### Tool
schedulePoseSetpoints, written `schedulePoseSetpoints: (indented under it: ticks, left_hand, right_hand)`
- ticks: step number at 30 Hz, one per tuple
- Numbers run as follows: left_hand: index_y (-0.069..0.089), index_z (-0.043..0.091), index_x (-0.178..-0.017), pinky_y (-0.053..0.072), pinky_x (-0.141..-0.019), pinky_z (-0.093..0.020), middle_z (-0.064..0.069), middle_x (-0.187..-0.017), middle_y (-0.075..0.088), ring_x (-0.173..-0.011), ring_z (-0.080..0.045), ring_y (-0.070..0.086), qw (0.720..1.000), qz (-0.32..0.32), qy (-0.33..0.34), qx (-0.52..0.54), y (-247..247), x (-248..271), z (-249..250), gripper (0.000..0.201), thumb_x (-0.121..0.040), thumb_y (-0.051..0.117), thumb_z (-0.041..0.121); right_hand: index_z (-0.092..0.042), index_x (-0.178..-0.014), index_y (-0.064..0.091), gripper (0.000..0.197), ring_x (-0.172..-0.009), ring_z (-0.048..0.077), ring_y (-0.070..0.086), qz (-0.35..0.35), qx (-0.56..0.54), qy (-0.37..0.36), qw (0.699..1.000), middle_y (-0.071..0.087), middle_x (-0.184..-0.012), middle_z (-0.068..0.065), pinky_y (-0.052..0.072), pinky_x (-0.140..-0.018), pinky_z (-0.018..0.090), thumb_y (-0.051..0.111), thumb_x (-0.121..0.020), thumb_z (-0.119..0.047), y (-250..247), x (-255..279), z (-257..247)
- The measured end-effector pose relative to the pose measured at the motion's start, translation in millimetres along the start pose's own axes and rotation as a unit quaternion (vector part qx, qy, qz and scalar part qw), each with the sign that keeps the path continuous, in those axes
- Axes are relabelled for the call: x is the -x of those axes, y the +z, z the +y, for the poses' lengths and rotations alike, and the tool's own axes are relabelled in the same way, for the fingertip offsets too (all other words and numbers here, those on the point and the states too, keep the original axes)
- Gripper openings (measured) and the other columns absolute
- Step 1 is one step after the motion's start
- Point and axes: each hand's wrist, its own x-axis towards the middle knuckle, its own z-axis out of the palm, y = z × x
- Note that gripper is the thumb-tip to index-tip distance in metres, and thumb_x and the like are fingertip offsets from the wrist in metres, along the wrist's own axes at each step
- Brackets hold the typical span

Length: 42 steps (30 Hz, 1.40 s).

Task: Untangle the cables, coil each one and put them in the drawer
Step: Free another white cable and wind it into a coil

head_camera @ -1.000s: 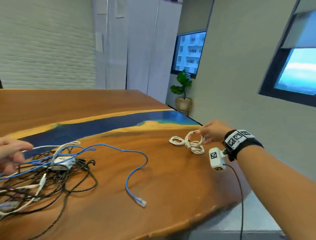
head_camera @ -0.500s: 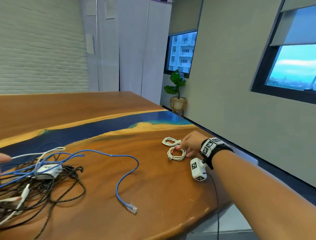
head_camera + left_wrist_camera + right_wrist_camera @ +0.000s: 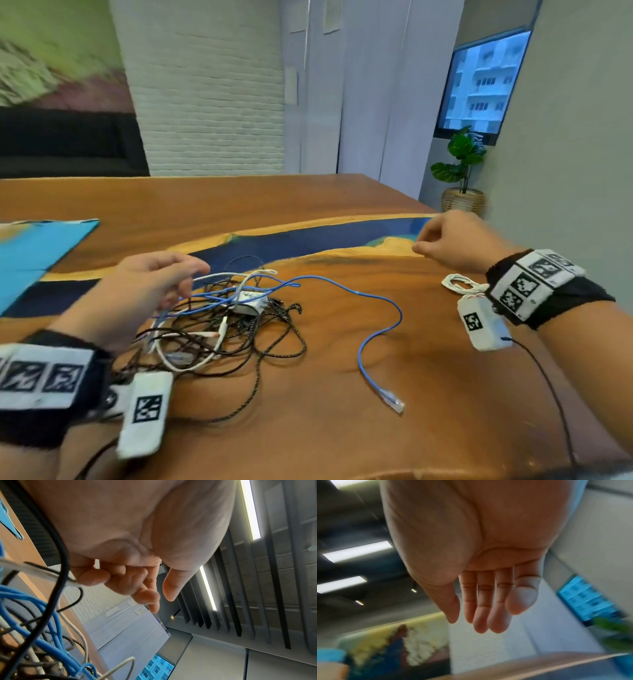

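Observation:
A tangle of black, white and braided cables (image 3: 233, 322) lies on the wooden table (image 3: 308, 438), with a white charger block (image 3: 250, 303) in it. A blue network cable (image 3: 380, 329) runs out of the tangle to the right and ends in a clear plug (image 3: 392, 402). My left hand (image 3: 161, 281) hovers over the tangle's left side, fingers curled (image 3: 120, 582) round a white cable (image 3: 34, 570). Coiled white cables (image 3: 457, 284) lie to the right, partly hidden by my right wrist. My right hand (image 3: 445, 240) is raised beyond them, fingers straight (image 3: 484, 608) and empty. No drawer is in view.
A blue mat (image 3: 30, 250) lies on the table at far left. The table's near edge runs along the bottom right. A potted plant (image 3: 462, 164) stands by the far wall beyond the table's right corner.
My right hand has let go of the white coil, left it beside the other coil and lifted away. My head has turned left, and my left hand has come into view over the tangle.

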Motion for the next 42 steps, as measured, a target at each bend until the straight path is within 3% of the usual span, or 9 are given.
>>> schedulePoseSetpoints:
  ticks: [6, 9, 12, 21, 26, 31, 37, 40, 42]
  left_hand:
    - [0.078, 0.017, -0.090, 0.033, -0.054, -0.026, 0.007, -0.060, 0.049, -0.049, -0.006, 0.041, 0.994, 0.065, -0.060, -0.061, 2, 12, 16, 0.018, -0.096, 0.066, 0.030]
    - [0.077, 0.021, -0.089, 0.033, -0.049, -0.024, 0.006, -0.062, 0.051, -0.048, -0.008, 0.041, 0.994, 0.063, -0.064, -0.065, 2, 15, 19, 0.018, -0.096, 0.067, 0.033]
    - [0.075, 0.018, -0.091, 0.033, -0.045, -0.025, 0.004, -0.065, 0.055, -0.048, -0.012, 0.041, 0.994, 0.060, -0.064, -0.065, 3, 19, 22, 0.016, -0.097, 0.064, 0.028]
    - [0.071, 0.014, -0.098, 0.045, -0.054, -0.027, -0.003, -0.085, 0.065, -0.062, -0.012, 0.057, 0.993, 0.085, -0.071, -0.045, -6, 17, 20, 0.007, -0.094, 0.066, 0.014]
    - [0.069, 0.022, -0.108, 0.054, -0.068, -0.033, -0.006, -0.107, 0.063, -0.082, -0.016, 0.062, 0.992, 0.089, -0.064, -0.056, -7, 17, 19, 0.019, -0.090, 0.075, 0.020]
    - [0.068, 0.045, -0.114, 0.050, -0.094, -0.043, 0.006, -0.126, 0.061, -0.116, -0.013, 0.058, 0.994, 0.075, -0.044, -0.070, -6, 18, 19, 0.037, -0.083, 0.082, 0.031]
    - [0.075, 0.035, -0.112, 0.045, -0.068, -0.027, 0.003, -0.084, 0.069, -0.059, 0.004, 0.061, 0.990, 0.129, -0.003, -0.064, -9, 18, 19, 0.022, -0.096, 0.068, 0.020]
    - [0.076, 0.028, -0.110, 0.042, -0.061, -0.024, 0.009, -0.078, 0.063, -0.063, 0.000, 0.056, 0.977, 0.212, 0.001, -0.023, -17, 13, 18, 0.021, -0.098, 0.064, 0.016]
    - [0.073, 0.029, -0.115, 0.042, -0.055, -0.019, 0.008, -0.081, 0.059, -0.067, -0.007, 0.054, 0.965, 0.263, -0.007, 0.007, -26, 10, 16, 0.027, -0.098, 0.061, 0.011]
  right_hand:
    - [-0.031, -0.095, 0.075, 0.008, -0.060, 0.007, 0.069, -0.186, -0.152, -0.216, 0.946, 0.075, -0.079, -0.007, 0.056, -0.052, 0.025, 0.075, -0.090, -0.038, 21, 39, -168]
    - [-0.039, -0.125, 0.066, 0.037, -0.087, -0.006, 0.065, -0.253, -0.049, -0.315, 0.914, 0.069, -0.118, -0.017, 0.049, -0.071, 0.016, 0.075, -0.090, -0.040, 51, 35, -217]
    - [-0.039, -0.138, 0.058, 0.051, -0.128, 0.012, 0.054, -0.270, 0.026, -0.342, 0.900, 0.058, -0.141, -0.014, 0.046, -0.099, 0.032, 0.074, -0.089, -0.035, 80, 25, -244]
    - [-0.016, -0.101, 0.078, 0.014, -0.086, 0.024, 0.068, -0.193, 0.129, -0.293, 0.928, 0.074, -0.097, 0.006, 0.061, -0.077, 0.041, 0.068, -0.091, -0.014, 107, -5, -257]
    - [-0.023, -0.095, 0.080, 0.013, -0.068, 0.011, 0.069, -0.121, -0.107, -0.251, 0.954, 0.072, -0.071, -0.010, 0.052, -0.065, 0.024, 0.067, -0.096, -0.020, 79, -13, -240]
    - [-0.015, -0.099, 0.081, 0.010, -0.065, 0.029, 0.072, -0.098, -0.404, -0.218, 0.883, 0.075, -0.072, 0.014, 0.063, -0.071, 0.037, 0.072, -0.094, -0.013, 58, -8, -224]
    - [-0.006, -0.090, 0.079, 0.006, -0.054, 0.020, 0.067, -0.030, -0.500, -0.183, 0.846, 0.075, -0.077, 0.016, 0.061, -0.053, 0.034, 0.074, -0.091, -0.008, 60, -11, -213]
    - [-0.012, -0.084, 0.079, 0.011, -0.048, 0.015, 0.060, 0.046, -0.437, -0.130, 0.889, 0.070, -0.066, 0.011, 0.052, -0.043, 0.030, 0.073, -0.093, -0.016, 71, -22, -198]
    - [-0.013, -0.084, 0.074, 0.013, -0.045, 0.014, 0.053, 0.062, -0.502, -0.077, 0.859, 0.062, -0.061, 0.005, 0.042, -0.040, 0.025, 0.070, -0.096, -0.017, 72, -30, -188]
